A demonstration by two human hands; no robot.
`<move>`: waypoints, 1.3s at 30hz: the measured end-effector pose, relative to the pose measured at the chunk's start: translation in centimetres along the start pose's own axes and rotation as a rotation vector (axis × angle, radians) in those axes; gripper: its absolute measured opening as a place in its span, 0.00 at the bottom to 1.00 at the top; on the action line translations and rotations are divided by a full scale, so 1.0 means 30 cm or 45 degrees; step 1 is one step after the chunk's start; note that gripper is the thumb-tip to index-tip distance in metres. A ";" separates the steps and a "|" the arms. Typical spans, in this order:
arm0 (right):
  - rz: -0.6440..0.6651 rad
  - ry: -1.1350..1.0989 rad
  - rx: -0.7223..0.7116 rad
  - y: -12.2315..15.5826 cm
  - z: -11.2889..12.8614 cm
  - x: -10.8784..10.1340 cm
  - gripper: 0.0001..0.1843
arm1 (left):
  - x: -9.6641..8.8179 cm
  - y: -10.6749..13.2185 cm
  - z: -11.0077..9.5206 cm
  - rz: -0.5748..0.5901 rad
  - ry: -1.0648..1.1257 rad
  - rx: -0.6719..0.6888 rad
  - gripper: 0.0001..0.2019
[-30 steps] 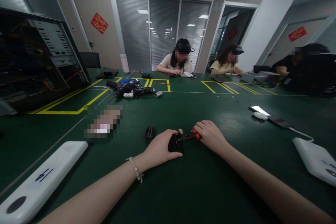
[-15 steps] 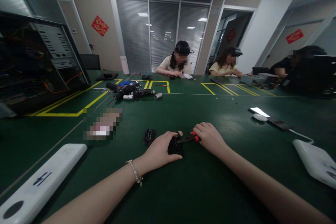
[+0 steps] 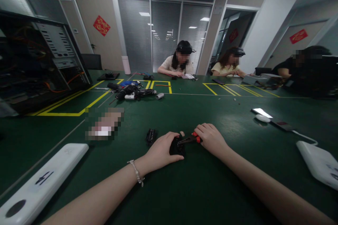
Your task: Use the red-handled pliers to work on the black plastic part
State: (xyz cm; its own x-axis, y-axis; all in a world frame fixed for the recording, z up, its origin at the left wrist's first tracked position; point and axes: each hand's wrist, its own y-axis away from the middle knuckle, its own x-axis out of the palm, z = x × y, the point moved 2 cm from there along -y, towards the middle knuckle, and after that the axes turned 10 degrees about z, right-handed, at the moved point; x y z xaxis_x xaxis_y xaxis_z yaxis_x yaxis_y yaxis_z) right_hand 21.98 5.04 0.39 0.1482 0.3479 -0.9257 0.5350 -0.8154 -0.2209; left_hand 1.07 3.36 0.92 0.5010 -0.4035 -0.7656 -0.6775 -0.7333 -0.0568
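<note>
My left hand (image 3: pixel 162 149) grips a small black part (image 3: pixel 176 147) on the green table, thumb on its near side and fingers on the far side. What kind of part it is, I cannot make out. My right hand (image 3: pixel 211 137) is closed around the red handles of needle-nose pliers (image 3: pixel 188 140). Their dark jaws point left and reach the black part's top. A small tan piece (image 3: pixel 182 133) lies just beyond the part. Left of my left hand is another black piece (image 3: pixel 151 136), with shiny spots on it.
An open computer case (image 3: pixel 52 59) stands at the left. Tools and cables (image 3: pixel 132 90) are heaped beyond a blurred phone-like object (image 3: pixel 107 123). White devices lie at left (image 3: pixel 44 182) and right (image 3: pixel 317 161), near a lit phone (image 3: pixel 261 113) and a white mouse (image 3: pixel 263 118). Several people sit across the table.
Both hands, the black part and the pliers hold almost the same position. The whole view has shifted very slightly.
</note>
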 end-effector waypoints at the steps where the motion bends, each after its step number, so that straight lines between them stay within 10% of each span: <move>1: 0.002 -0.002 0.004 0.001 0.000 -0.002 0.13 | 0.001 -0.001 0.001 -0.003 -0.003 -0.003 0.29; 39: 0.006 -0.005 0.017 0.005 -0.006 -0.004 0.12 | 0.006 -0.003 0.001 -0.038 -0.029 0.022 0.29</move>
State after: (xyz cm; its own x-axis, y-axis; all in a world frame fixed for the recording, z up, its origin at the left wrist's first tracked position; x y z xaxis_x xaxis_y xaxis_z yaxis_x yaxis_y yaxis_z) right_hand 22.21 4.95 0.53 0.1474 0.3419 -0.9281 0.5234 -0.8232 -0.2201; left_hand 1.20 3.38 0.76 0.5091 -0.3686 -0.7778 -0.6714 -0.7355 -0.0909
